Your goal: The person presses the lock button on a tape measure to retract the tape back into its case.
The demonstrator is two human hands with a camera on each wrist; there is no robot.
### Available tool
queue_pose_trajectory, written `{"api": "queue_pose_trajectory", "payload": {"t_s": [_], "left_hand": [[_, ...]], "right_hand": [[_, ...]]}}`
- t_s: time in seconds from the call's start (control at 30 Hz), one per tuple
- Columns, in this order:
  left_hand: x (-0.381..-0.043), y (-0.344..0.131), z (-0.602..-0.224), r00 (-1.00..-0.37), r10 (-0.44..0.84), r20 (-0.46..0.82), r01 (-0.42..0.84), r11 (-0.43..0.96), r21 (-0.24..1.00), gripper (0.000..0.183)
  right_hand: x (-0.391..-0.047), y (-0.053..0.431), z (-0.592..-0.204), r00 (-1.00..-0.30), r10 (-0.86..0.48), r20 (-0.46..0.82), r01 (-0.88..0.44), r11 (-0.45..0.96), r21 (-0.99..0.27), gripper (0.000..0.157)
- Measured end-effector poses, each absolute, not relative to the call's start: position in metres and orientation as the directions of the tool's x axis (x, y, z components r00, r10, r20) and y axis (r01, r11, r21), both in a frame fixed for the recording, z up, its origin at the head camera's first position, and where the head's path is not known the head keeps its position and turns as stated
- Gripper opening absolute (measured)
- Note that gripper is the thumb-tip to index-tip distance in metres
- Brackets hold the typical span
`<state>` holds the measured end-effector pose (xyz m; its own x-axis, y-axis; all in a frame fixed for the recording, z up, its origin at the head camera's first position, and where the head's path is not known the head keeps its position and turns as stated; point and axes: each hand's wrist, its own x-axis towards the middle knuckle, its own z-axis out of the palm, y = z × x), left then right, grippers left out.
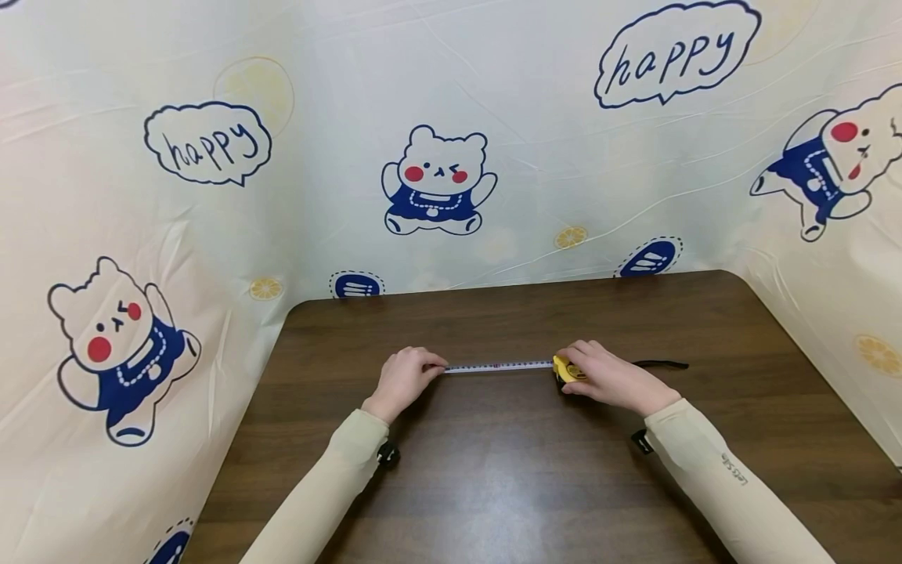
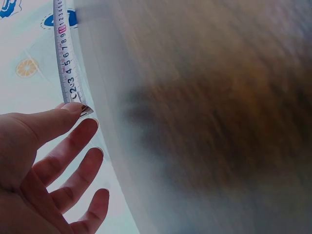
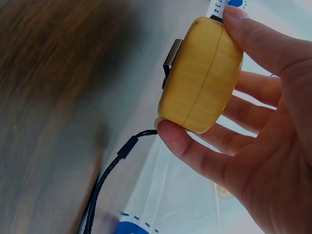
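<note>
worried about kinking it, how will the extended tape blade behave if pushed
The blade seems fairly stiff, running nearly straight between left hand and yellow case. Being thin, it might buckle if pushed hard. Released, it may retract, since it feeds from that case.

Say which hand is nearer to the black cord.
Right. The right hand grips the yellow tape measure that the cord trails from; the left hand is farther off, pinching the free end of the pulled-out tape.
</note>
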<state>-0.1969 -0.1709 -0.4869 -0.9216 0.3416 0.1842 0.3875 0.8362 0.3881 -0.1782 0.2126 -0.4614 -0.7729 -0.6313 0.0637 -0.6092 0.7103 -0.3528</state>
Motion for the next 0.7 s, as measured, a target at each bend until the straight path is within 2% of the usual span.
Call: {"api": "queue_pose_trajectory", "payload": {"t_s": [0.7], "left_hand": [[-0.198,-0.156,-0.485,-0.910,0.376,0.173,0.414,0.821,0.393,0.009]], "right_hand": [[-0.178,0.201,-0.463,-0.771,-0.635,0.052,-0.611,0.714,-0.342,0.050]]}}
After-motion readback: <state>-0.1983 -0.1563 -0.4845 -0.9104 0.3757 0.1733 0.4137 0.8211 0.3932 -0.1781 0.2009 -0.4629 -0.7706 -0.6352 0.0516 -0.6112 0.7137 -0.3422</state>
